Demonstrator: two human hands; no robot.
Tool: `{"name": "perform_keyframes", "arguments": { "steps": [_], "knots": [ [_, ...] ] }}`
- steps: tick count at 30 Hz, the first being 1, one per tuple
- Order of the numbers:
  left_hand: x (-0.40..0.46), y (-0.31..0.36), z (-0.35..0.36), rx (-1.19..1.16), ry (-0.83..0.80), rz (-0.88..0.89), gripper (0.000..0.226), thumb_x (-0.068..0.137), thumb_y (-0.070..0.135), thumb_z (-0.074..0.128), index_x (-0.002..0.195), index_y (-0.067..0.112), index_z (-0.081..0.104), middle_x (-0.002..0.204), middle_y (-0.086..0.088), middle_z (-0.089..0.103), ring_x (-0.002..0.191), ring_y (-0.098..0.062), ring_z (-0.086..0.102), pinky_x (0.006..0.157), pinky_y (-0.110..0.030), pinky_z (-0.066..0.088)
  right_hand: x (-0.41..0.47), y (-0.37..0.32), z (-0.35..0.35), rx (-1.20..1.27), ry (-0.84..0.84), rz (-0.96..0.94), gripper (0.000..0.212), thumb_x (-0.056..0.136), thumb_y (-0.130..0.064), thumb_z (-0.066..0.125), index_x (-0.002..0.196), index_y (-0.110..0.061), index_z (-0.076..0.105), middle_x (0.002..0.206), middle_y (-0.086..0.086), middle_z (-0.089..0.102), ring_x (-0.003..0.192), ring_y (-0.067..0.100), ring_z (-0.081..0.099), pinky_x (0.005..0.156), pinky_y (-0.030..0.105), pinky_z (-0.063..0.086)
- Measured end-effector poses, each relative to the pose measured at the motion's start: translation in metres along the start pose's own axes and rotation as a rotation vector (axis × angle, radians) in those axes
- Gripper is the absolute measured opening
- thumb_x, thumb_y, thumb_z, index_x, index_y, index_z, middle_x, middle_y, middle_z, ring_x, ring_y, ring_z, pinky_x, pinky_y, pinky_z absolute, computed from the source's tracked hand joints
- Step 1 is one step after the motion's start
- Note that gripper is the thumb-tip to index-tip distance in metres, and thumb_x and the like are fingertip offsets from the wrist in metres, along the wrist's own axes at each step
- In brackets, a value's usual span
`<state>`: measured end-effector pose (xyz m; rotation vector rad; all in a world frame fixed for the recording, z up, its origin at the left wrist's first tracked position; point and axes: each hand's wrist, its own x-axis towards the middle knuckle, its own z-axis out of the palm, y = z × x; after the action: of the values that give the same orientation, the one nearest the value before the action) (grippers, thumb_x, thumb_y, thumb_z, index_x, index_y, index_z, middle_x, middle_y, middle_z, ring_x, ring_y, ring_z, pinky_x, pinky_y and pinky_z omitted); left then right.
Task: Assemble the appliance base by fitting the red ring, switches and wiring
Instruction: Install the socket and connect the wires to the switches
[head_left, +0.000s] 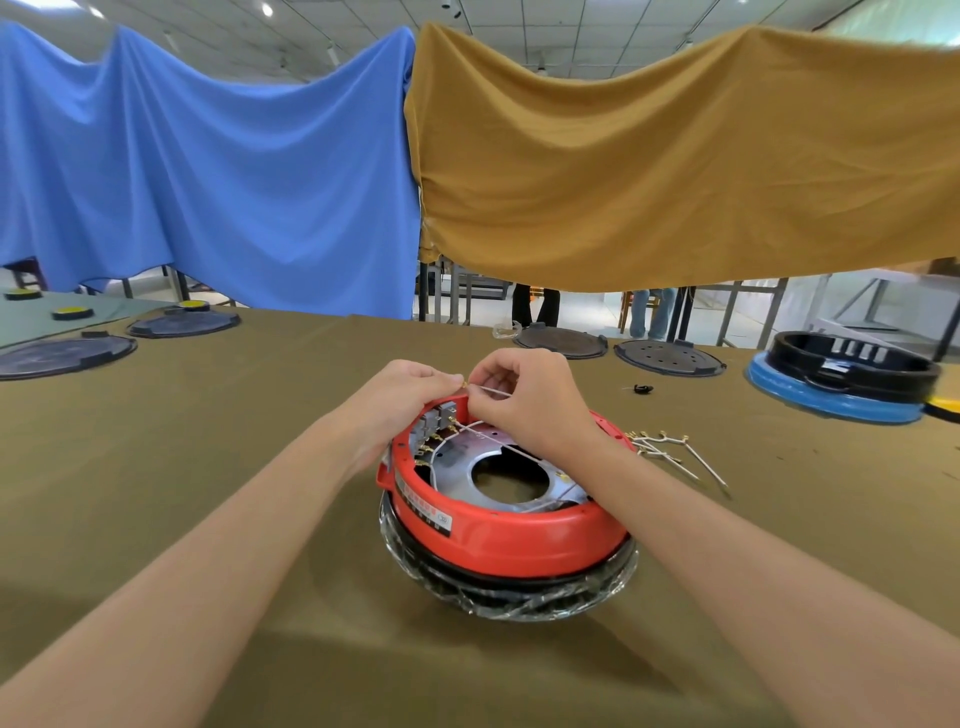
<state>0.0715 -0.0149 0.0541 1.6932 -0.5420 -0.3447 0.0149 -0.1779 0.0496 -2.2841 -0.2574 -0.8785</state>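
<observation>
Appliance base: the red ring sits on a black lower part wrapped in clear plastic film, at the middle of the olive-covered table, on the near side.
Inside the ring: a silvery metal plate with a round hole at its middle; thin white wires cross it.
Switches: a grey cluster stands at the far left of the ring's inner edge, with brass terminals just below it.
Held wire: a white wire with a brass end runs between the two hands above the switches.
Left hand: fingers curled over the ring's far left rim, fingertips pinching the brass end of the wire.
Right hand: fingers curled, pinching the same wire just right of the left hand's fingertips; the wrist lies over the ring's far right rim.
Spare wires: a loose bundle of white wires with brass terminals lies on the table just right of the ring.
Small black part: on the table, far right of the hands.
Far right: a black ring on a blue base near the table's edge.
Far edge: dark round plates to the right, more to the left.
Backdrop: a blue cloth hangs left, a mustard cloth right.
</observation>
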Motion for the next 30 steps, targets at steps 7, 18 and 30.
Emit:
{"name": "perform_keyframes", "arguments": {
  "steps": [7,18,30],
  "knots": [
    [0.004,-0.014,0.0,0.046,0.194,-0.005,0.014,0.098,0.02,0.058,0.108,0.013,0.066,0.097,-0.008,0.071,0.076,-0.015,0.068,0.068,-0.028,0.054,0.001,0.003,0.0,0.038,-0.019,0.078,0.009,0.079,-0.012,0.073,0.072,-0.018,0.073,0.057,-0.013,0.062,0.052,-0.004,0.054,0.054,0.009,0.042],
    [0.006,-0.05,-0.001,-0.391,0.102,-0.091,0.032,0.094,0.01,0.049,0.119,0.015,0.07,0.103,-0.005,0.075,0.085,-0.016,0.071,0.08,-0.03,0.056,0.011,0.001,0.002,-0.062,-0.252,0.172,0.008,0.077,-0.013,0.074,0.071,-0.015,0.078,0.054,-0.011,0.066,0.046,-0.006,0.054,0.049,0.008,0.04],
    [0.008,-0.056,0.001,-0.374,0.197,0.118,0.019,0.093,0.003,0.055,0.102,0.012,0.068,0.099,-0.013,0.068,0.086,-0.026,0.063,0.08,-0.037,0.051,0.011,-0.001,0.002,0.138,-0.267,0.336,0.005,0.082,-0.009,0.074,0.079,-0.007,0.077,0.075,0.017,0.074,0.057,0.012,0.06,0.054,0.019,0.05]
  ]
}}
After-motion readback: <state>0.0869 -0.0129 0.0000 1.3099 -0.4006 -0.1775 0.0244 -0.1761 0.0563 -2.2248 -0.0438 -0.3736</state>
